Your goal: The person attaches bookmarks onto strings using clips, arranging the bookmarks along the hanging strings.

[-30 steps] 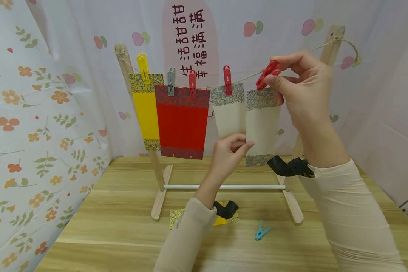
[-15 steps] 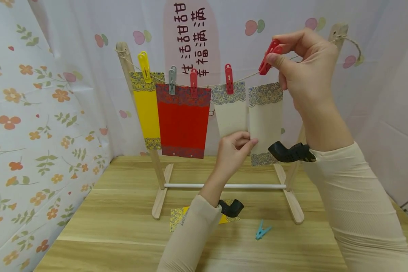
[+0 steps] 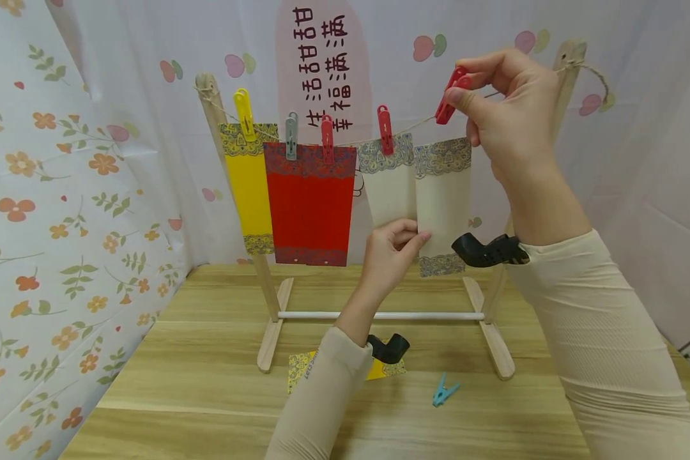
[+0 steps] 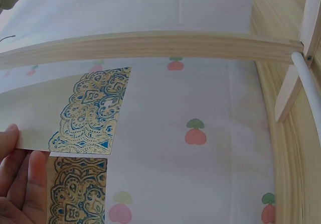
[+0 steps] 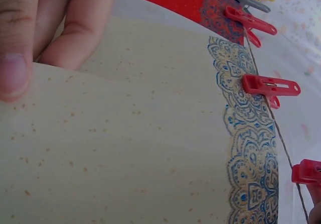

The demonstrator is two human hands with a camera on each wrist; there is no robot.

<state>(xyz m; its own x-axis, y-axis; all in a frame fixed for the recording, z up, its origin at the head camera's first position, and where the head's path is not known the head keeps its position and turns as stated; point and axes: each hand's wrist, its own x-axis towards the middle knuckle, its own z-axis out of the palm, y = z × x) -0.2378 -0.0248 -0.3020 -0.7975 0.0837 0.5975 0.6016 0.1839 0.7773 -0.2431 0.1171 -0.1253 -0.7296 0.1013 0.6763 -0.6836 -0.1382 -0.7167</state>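
Observation:
My left hand (image 3: 388, 252) pinches the left edge of a cream card (image 3: 444, 191) with blue-and-gold lace bands. The card hangs upright below the twine, slightly in front of another cream card (image 3: 388, 191), which a red clothespin (image 3: 385, 131) fastens to the twine. Above the held card, my right hand (image 3: 514, 108) pinches a second red clothespin (image 5: 307, 173) between thumb and fingers. Its tip is at the twine (image 5: 281, 133), apart from the card's top edge. Whether it bites the twine, I cannot tell.
Left along the twine hang a red card (image 3: 307, 204) and a yellow card (image 3: 247, 198), held by clothespins. The wooden stand (image 3: 270, 342) has a white crossbar (image 3: 425, 315). On the table lie a yellow card (image 3: 301, 369), partly behind my left sleeve, and a blue clothespin (image 3: 444, 391).
My right hand has lifted the red clothespin from the cream card's top edge up to the twine, then shifted slightly left. My left hand keeps its pinch on the card, moving only slightly.

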